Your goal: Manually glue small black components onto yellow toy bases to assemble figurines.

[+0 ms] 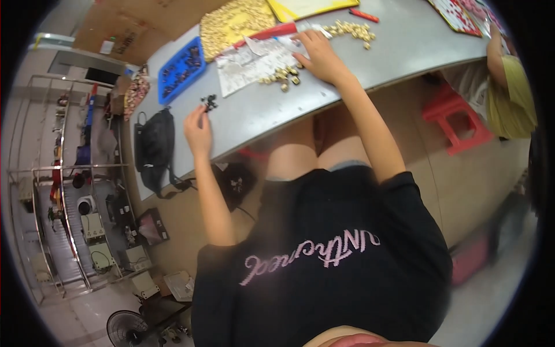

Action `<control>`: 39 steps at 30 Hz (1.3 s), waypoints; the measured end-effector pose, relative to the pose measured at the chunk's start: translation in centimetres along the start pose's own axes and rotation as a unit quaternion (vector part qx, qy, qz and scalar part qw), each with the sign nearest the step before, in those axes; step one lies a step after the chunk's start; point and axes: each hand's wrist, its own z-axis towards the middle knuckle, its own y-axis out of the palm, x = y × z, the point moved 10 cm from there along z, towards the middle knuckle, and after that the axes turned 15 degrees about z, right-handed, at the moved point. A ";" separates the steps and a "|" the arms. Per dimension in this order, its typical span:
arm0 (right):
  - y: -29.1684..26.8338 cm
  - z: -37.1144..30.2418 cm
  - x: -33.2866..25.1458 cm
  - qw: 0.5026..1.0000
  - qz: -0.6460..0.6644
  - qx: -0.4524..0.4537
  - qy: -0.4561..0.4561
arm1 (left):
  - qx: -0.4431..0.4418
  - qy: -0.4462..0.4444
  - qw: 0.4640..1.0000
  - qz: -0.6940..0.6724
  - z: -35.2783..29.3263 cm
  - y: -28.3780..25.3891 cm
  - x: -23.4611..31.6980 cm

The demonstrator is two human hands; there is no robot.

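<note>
At the table's left part, my left hand (pixel 198 132) has its fingertips drawn together beside a small heap of black pieces (pixel 208 103). Whatever may sit between those fingertips is too small to make out. My right hand (pixel 321 56) is spread over the right end of a crumpled white sheet (pixel 234 72), thumb apart from the fingers. Just below its thumb lie several small gold-coloured pieces (pixel 281 77), partly on the sheet. Another scatter of gold-coloured pieces (pixel 351 31) lies beyond that hand, to its right.
A blue tray (pixel 169 95) with dark pieces stands at the left, by a yellow tray (pixel 203 36) full of gold-coloured ones. A black waist bag (pixel 155 151) lies on the table's left edge. A red pen-like object (pixel 364 15) rests farther right. Another person's arm (pixel 495 55) reaches in; a red stool (pixel 457 121) stands below.
</note>
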 end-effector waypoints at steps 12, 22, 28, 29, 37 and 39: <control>-0.3 -1.3 0.8 0.999 -0.032 0.018 -0.003 | 0.015 -0.035 0.999 -0.023 -1.1 -1.1 0.9; -0.2 0.0 1.0 1.000 0.005 0.004 0.005 | 0.018 -0.049 0.998 -0.020 0.0 -1.1 0.5; -0.4 0.7 1.0 1.000 0.013 -0.004 0.018 | 0.042 -0.055 0.997 -0.016 0.6 -2.1 1.2; -0.5 0.6 1.0 1.000 0.011 -0.006 0.020 | 0.023 -0.075 0.997 -0.016 0.5 -1.6 0.8; 0.0 -0.2 -0.1 0.997 0.038 -0.020 0.058 | 0.059 -0.081 0.995 0.016 -1.2 -3.4 1.1; -0.8 -0.1 -0.7 0.996 0.052 -0.018 0.068 | 0.072 -0.090 0.993 -0.038 -1.7 -2.9 0.2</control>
